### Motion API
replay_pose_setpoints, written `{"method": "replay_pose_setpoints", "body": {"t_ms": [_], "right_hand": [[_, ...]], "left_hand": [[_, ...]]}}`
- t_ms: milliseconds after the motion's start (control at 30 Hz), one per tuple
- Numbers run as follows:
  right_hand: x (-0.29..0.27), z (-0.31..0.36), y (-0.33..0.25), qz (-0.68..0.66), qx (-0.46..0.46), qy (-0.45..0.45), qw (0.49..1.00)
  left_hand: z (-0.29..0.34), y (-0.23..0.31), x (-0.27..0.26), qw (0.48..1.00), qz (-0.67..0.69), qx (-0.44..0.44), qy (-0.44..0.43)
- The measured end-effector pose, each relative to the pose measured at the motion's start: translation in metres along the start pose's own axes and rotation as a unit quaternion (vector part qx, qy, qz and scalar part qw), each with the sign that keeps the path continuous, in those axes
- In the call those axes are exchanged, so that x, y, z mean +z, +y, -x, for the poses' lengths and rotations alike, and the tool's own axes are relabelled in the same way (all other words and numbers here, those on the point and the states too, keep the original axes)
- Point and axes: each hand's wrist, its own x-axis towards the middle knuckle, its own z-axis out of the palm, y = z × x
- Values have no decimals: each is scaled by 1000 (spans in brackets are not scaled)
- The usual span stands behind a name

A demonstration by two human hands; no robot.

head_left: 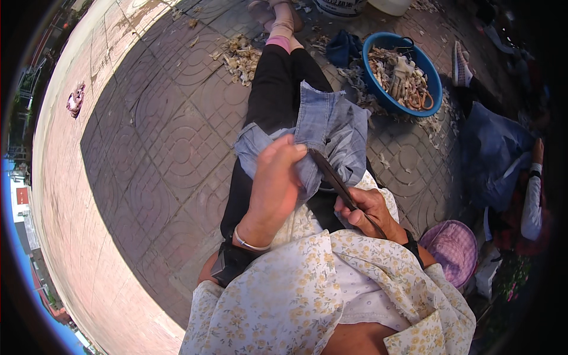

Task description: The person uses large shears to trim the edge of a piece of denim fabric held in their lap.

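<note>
Denim cloth (346,118) lies across the person's black-trousered thighs, centre. Left hand (275,180), slightly blurred, pinches it between thumb and fingers. Right hand (373,210) is clamped round a long dark tool (335,180), exact kind unclear; its tip is just beside the left thumb. Far right: blue basin (436,97) of pale scraps (396,68). Near right: pink checked hat (452,248).

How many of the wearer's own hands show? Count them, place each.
2: the left hand over the denim cloth; the right hand gripping a long dark tool, which hides part of that hand.
</note>
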Motion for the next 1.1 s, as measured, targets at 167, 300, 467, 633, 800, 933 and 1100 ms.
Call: {"method": "replay_pose_setpoints", "body": {"t_ms": [167, 300, 467, 633, 800, 933, 1100], "right_hand": [[0, 0, 1, -6, 7, -8, 1000], [-4, -5, -13, -55, 35, -18, 998], [-10, -8, -17, -247, 123, -76, 958], [-12, -7, -22, -282, 160, -96, 941], [-3, -5, -24, -124, 106, -43, 986], [-7, -10, -33, -134, 76, 43, 987], [-18, -1, -33, -144, 134, 33, 980]], "left_hand": [[0, 3, 4, 1000, 1, -15, 1], [5, 3, 2, 986, -150, 71, 20], [7, 8, 6, 961, -246, 126, 34], [6, 8, 1, 948, -274, 153, 41], [11, 8, 9, 862, -473, 180, 19], [10, -6, 4, 941, -327, 90, -13], [-1, 17, -9, 995, -54, 77, 32]]}}
